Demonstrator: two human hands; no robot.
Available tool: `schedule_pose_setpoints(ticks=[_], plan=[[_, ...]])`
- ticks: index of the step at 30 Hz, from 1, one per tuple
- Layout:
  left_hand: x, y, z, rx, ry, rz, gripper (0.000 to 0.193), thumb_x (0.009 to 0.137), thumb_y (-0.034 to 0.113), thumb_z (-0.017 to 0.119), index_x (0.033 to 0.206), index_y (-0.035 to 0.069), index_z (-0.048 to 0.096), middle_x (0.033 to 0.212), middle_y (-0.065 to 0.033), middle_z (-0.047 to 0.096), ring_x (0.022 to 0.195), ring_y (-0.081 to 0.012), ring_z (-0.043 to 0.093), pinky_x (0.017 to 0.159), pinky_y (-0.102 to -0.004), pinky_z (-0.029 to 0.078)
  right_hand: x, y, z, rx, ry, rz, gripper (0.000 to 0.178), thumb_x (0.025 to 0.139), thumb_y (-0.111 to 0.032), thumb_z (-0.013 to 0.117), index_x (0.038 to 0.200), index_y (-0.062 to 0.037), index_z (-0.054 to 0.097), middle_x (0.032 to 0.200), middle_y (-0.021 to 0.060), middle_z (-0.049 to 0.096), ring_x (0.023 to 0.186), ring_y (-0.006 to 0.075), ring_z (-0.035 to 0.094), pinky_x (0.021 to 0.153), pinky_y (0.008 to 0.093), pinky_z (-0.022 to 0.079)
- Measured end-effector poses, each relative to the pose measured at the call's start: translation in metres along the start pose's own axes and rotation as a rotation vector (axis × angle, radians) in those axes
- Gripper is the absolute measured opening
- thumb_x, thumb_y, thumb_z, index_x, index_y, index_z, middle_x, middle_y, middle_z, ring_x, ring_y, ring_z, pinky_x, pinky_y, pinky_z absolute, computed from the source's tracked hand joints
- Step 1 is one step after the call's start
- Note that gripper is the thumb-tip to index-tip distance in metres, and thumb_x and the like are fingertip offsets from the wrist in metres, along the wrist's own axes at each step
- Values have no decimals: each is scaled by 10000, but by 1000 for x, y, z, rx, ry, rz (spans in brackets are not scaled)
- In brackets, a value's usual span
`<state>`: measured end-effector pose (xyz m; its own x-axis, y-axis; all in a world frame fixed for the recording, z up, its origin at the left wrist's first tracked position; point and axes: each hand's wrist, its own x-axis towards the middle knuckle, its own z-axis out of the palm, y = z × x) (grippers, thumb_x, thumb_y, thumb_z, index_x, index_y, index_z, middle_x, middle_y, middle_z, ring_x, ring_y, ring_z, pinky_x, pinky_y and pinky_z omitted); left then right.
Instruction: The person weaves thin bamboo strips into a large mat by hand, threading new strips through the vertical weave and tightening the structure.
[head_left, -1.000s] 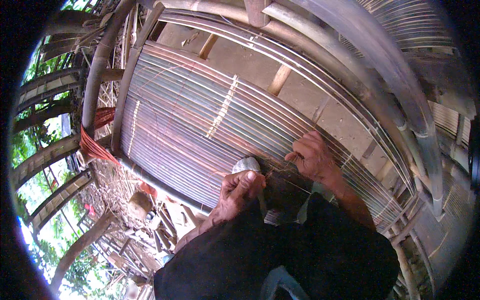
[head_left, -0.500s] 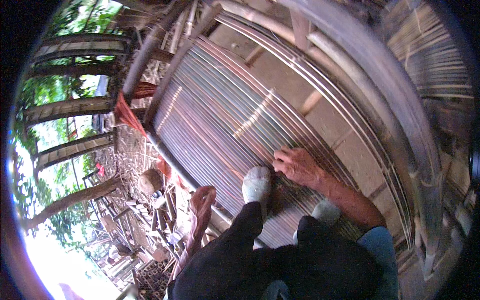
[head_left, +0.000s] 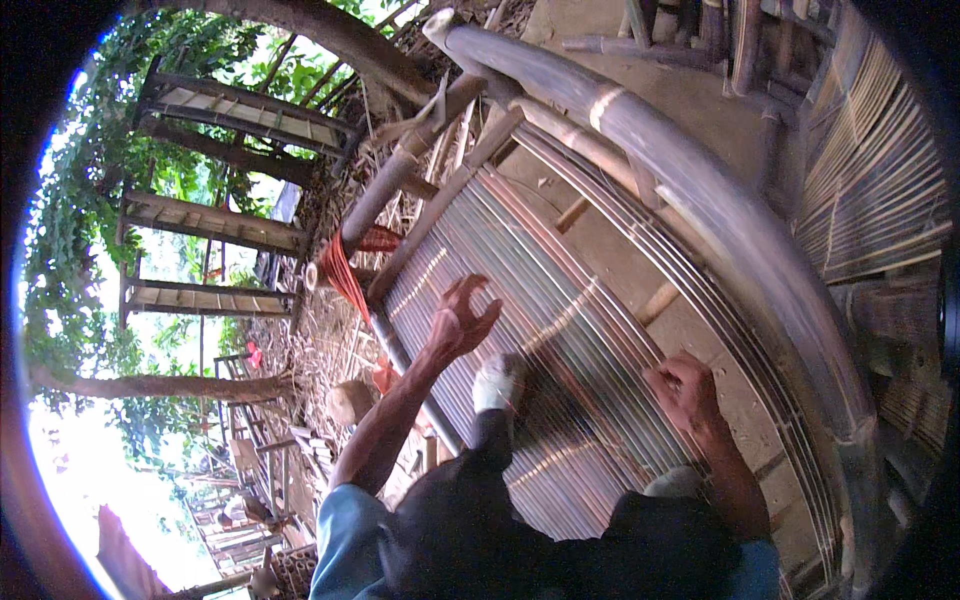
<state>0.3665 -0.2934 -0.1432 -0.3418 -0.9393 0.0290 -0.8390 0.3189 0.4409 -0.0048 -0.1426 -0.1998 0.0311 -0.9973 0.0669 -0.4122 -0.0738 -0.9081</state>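
Observation:
A bamboo frame holds a panel of thin parallel slats (head_left: 520, 270) bound by pale cross lines, with my covered foot (head_left: 497, 381) on it. Above the slats on the panel's left side, my left hand (head_left: 463, 318) has its thumb and fingers apart and holds nothing. My right hand (head_left: 688, 392) is by the panel's right edge, next to the gap, its fingers curled in. Whatever those fingers may hold is too small or hidden to make out. Beyond the gap runs a bundle of loose thin strips (head_left: 668, 238) along the frame's right side.
A thick bamboo pole (head_left: 690, 165) curves along the right. Red cord (head_left: 343, 278) wraps the frame's far left corner. Beside the left rail stands a round wooden block (head_left: 348, 402). A slatted bamboo piece (head_left: 880, 165) leans at far right, and bamboo racks (head_left: 215, 220) stand at left.
My left hand has come from outside the left rail to above the slats, its fingers spreading. The right hand has shifted right to the panel's edge. The whole view has turned somewhat.

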Motion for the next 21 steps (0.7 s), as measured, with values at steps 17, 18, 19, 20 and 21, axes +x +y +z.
schedule_pose_setpoints(ticks=[17, 18, 19, 20, 21], plan=[[223, -81, 104, 114, 17, 494, 244, 878, 267, 608, 745, 63, 623, 786, -131, 612, 824, -343, 570, 913, -477, 417, 51, -92, -40, -507, -120, 389, 121, 796, -154, 741, 770, -44, 695, 794, 128, 652, 750, 298, 651, 689, 392, 529], [229, -93, 93, 123, 32, 493, 244, 878, 267, 608, 745, 63, 623, 786, -131, 612, 824, -343, 570, 913, -477, 417, 66, -101, -44, -508, -116, 372, 121, 796, -154, 741, 770, -44, 695, 794, 128, 652, 750, 298, 651, 689, 392, 529], [221, -109, 97, 138, 38, 464, 249, 874, 264, 607, 751, 49, 622, 797, -127, 615, 851, -336, 569, 926, -481, 412, 74, -113, -49, -493, -177, 361, 130, 799, -126, 741, 770, -19, 674, 791, 133, 639, 760, 290, 647, 699, 393, 521], [213, -123, 103, 152, 44, 435, 254, 871, 261, 605, 757, 35, 620, 807, -123, 617, 879, -329, 568, 940, -485, 407, 81, -124, -52, -478, -238, 352, 141, 802, -98, 742, 771, 6, 653, 787, 138, 627, 770, 282, 643, 709, 395, 513], [212, -121, 109, 119, 35, 434, 254, 871, 261, 605, 757, 35, 620, 807, -123, 617, 879, -329, 568, 940, -485, 407, 83, -129, -62, -514, -262, 344, 123, 791, -94, 755, 784, -5, 670, 818, 132, 636, 775, 286, 641, 707, 399, 513]])
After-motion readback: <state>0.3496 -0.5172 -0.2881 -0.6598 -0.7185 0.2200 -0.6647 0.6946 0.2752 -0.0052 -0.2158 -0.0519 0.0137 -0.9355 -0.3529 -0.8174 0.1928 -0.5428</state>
